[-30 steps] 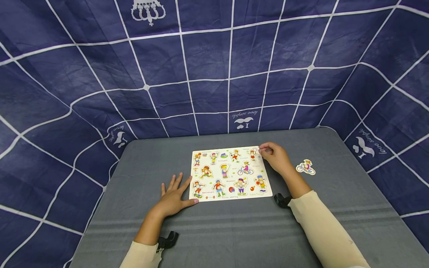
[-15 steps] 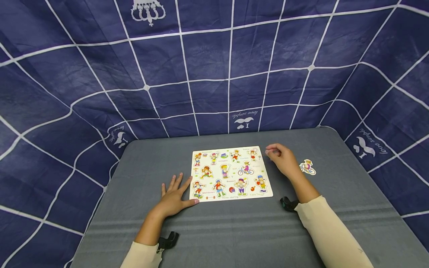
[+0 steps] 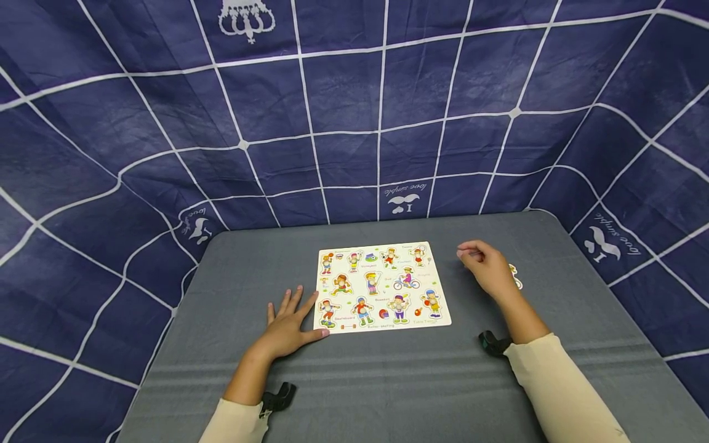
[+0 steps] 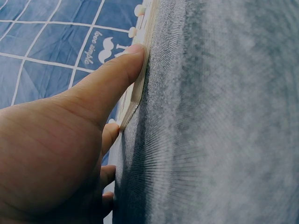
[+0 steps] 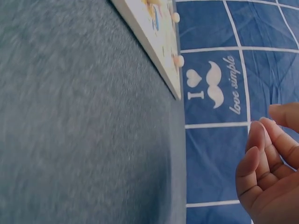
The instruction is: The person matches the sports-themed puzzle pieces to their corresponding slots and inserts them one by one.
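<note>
A cream puzzle board (image 3: 357,280) with colourful sports figures lies flat on the grey table. My left hand (image 3: 285,332) has its fingers spread, thumb and index finger touching the board's near left corner. In the left wrist view the thumb (image 4: 117,70) lies along the board's edge (image 4: 137,95), where small round knobs (image 4: 132,31) stick up. Off the board's right side hovers my right hand (image 3: 487,267), fingers loosely bent and holding nothing. Partly hidden behind it is a loose cyclist puzzle piece (image 3: 513,269). The right wrist view shows that thumb apart from the bent fingers (image 5: 250,161).
The grey cloth-covered table (image 3: 376,387) extends around the board. Dark blue curtains (image 3: 343,98) with white grid lines hang behind it and along both sides. Black wrist cameras (image 3: 279,397) are strapped at both forearms.
My right hand has moved right, away from the board's upper right corner, and now covers part of the loose cyclist piece. The left hand and the board stay in place.
</note>
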Demonstrator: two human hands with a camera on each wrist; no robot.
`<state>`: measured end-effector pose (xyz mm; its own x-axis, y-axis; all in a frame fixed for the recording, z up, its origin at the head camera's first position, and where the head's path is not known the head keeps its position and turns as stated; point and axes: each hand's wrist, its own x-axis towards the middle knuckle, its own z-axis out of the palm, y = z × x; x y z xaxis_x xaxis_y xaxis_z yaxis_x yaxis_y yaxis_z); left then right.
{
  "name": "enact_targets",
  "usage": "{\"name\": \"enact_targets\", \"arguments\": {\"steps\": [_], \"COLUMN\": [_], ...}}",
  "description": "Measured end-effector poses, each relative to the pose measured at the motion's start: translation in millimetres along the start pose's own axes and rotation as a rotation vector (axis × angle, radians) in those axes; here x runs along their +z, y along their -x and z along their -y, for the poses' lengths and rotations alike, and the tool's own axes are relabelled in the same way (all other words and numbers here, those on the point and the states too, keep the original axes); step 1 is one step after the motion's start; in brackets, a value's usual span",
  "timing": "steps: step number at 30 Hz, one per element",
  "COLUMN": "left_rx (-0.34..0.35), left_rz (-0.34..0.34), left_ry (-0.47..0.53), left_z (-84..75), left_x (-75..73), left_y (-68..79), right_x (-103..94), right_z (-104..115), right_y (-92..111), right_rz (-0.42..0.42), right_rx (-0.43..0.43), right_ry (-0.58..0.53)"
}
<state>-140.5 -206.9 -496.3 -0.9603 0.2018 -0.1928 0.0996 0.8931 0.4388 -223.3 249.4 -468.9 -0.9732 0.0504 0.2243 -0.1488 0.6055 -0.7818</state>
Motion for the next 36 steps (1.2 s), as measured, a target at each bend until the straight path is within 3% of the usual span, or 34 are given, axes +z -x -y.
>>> {"name": "enact_targets", "arguments": {"steps": [15, 26, 36], "left_rx": [-0.004, -0.002, -0.004], "left_rz": [0.001, 0.004, 0.002], "left_ry": [0.002, -0.006, -0.001], "left_z": [0.5, 1.0, 0.4], "left_x": [0.4, 1.5, 1.1], "left_y": [-0.2, -0.4, -0.5], "right_x": [-26.0, -43.3, -55.7], "right_z": [-15, -36, -47], "right_y": [12, 22, 27], "right_rz": [-0.023, -0.029, -0.006], "right_rx": [-0.008, -0.036, 0.008], "right_ry": [-0.020, 0.066, 0.151]}}
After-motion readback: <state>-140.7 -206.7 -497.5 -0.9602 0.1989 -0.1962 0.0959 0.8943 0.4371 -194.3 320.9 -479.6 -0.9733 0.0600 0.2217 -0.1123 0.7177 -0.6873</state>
